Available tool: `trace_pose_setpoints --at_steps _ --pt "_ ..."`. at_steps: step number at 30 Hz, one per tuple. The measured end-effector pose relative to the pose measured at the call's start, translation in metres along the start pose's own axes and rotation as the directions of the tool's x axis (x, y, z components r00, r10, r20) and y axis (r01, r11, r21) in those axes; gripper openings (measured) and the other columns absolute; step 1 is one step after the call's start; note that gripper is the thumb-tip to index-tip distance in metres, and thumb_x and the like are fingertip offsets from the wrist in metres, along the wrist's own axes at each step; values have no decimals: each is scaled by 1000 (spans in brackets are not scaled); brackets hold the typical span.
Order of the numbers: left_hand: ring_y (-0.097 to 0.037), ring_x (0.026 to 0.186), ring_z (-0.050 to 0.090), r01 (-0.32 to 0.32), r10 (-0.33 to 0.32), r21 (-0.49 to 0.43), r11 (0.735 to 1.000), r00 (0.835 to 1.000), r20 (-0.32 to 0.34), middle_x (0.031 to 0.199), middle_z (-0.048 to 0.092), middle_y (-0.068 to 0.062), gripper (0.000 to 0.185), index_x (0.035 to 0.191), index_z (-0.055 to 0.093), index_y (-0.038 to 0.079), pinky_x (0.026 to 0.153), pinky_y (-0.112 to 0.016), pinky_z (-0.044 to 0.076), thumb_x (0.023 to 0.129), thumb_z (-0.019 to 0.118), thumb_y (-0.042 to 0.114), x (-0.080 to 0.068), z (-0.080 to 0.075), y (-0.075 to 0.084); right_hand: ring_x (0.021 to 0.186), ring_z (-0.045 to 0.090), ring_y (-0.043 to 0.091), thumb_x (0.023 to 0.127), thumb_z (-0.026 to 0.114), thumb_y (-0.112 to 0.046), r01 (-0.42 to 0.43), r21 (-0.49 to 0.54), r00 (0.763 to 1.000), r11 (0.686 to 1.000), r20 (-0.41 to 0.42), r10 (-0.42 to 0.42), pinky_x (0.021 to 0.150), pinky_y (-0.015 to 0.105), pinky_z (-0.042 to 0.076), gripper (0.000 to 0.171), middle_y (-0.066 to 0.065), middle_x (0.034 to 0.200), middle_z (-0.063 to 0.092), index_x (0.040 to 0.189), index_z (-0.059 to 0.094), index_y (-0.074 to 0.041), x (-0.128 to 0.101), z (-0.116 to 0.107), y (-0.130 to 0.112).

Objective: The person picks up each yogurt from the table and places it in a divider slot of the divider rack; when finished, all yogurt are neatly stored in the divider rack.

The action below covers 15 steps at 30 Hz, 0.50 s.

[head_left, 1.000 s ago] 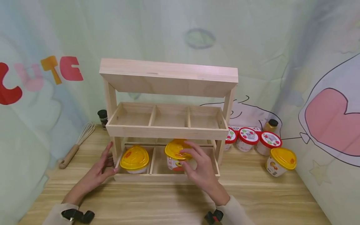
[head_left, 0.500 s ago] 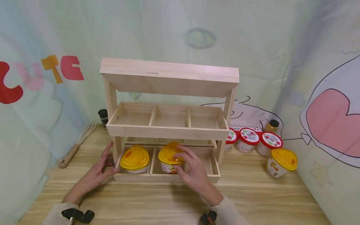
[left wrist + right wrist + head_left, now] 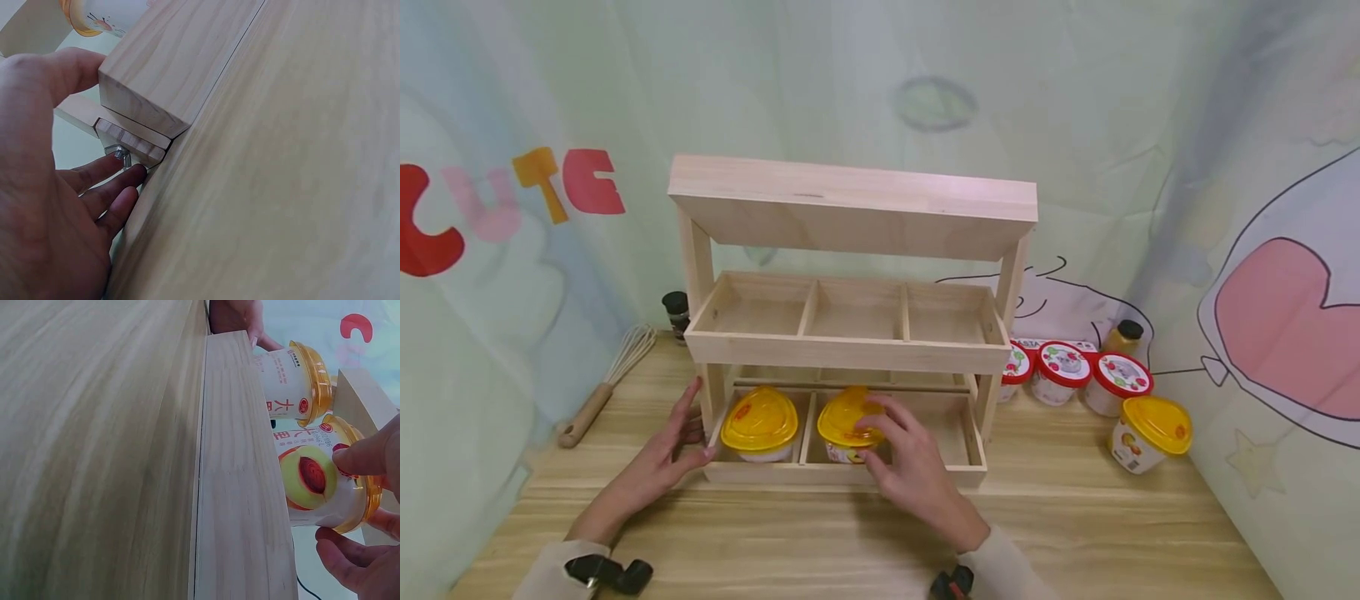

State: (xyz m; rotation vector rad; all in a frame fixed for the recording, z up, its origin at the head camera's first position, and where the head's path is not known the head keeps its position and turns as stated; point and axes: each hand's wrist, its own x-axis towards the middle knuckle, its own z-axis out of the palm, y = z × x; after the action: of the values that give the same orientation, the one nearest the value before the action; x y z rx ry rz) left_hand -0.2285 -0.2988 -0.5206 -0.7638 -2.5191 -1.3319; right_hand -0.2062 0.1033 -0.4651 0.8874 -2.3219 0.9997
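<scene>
Our right hand (image 3: 910, 471) curls its fingers (image 3: 365, 456) round a yellow-lidded yogurt cup (image 3: 847, 425), thumb and fingertips pinching its wall just under the lid. The cup stands upright in the middle compartment of the lower tray of the wooden rack (image 3: 850, 333), its long axis vertical and its yellow lid (image 3: 848, 414) facing up, tipped slightly toward us. It is a white tub with a picture of a halved peach and red printed characters on its side, flaring to a domed, glossy lid. Beside it, in the left compartment, sits a second yellow-lidded cup (image 3: 759, 421), apart from the first with the wooden divider between them. Our left hand (image 3: 658, 458) lies relaxed and spread against the rack's left end, thumb on the front corner and fingers behind the post. The head view shows lids and compartments but little of the label; the right wrist view shows the peach picture (image 3: 310, 477) plainly; the left wrist view shows a metal bolt (image 3: 120, 152) at the corner joint, by our fingertips. On the wooden table (image 3: 1075, 533) to the right stand three red-lidded cups (image 3: 1066, 367) and another yellow-lidded cup (image 3: 1150, 433), with a whisk (image 3: 606, 383) at far left.
</scene>
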Motion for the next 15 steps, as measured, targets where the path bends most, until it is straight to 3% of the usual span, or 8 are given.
trace_pose_setpoints --at_steps 7,15 --pt "13 119 58 -4 4 -4 1000 1000 3 145 53 -44 112 175 0 17 96 -8 49 93 74 -3 0 0 0 117 72 31 85 84 -4 -25 18 999 1000 21 25 92 39 64 31 19 151 59 114 73 -12 1 -1 1" --pt "13 120 57 -10 10 -8 1000 1000 -1 144 54 -44 112 174 0 16 96 -7 48 93 74 -4 0 0 1 110 75 32 83 86 -4 -25 9 999 1000 35 25 92 45 65 41 24 149 57 120 71 -14 -1 -1 0"
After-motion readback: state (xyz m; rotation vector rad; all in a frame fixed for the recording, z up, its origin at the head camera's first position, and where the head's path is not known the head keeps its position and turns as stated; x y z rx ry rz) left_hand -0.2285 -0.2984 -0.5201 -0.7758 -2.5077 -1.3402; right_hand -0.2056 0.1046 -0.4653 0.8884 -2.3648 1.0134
